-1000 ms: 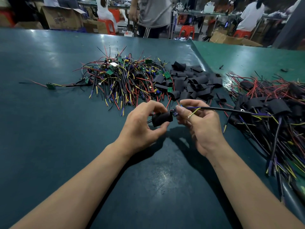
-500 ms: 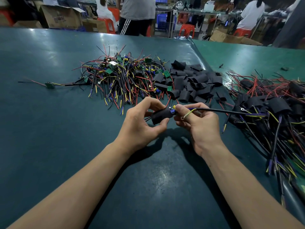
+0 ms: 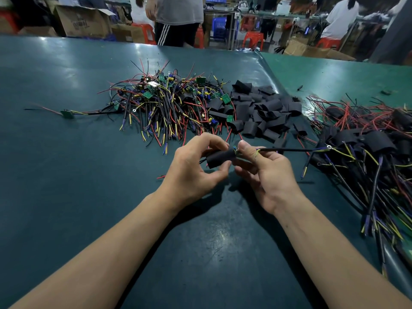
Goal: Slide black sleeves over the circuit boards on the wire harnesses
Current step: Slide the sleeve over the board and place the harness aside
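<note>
Overhead light glares on the table [image 3: 66,70]; soft shadows, edges bowed and blurred.

Two bare forearms entering from the bottom edge, no sleeves in view, left hand [image 3: 189,172] and right hand [image 3: 270,175] both ungloved, wrists plain — no watch, no band, short trimmed nails (where visible), no rings.
</note>
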A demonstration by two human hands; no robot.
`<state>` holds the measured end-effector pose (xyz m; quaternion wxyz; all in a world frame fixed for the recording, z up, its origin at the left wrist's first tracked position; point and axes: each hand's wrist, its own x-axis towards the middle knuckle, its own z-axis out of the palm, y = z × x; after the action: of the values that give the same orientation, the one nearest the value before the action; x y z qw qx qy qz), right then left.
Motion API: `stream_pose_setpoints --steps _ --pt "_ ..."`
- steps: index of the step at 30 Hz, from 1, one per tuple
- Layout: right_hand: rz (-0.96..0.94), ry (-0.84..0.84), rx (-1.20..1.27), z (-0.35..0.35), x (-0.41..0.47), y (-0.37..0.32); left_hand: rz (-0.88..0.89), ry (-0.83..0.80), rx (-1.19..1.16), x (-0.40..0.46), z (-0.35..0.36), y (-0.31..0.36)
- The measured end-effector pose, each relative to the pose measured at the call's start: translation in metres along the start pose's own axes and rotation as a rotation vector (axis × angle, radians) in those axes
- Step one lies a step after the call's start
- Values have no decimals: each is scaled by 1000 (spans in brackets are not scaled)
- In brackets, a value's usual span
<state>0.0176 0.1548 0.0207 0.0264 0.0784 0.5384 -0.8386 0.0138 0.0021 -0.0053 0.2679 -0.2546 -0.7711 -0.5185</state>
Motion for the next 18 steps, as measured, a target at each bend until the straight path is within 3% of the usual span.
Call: stream_pose_setpoints --steps 14,18 --pt "18 -172 -101 5 -5 3 50 27 -2 1 1 6" --pt "-122 -147 -238 3 -6 7 46 15 44 1 1 3"
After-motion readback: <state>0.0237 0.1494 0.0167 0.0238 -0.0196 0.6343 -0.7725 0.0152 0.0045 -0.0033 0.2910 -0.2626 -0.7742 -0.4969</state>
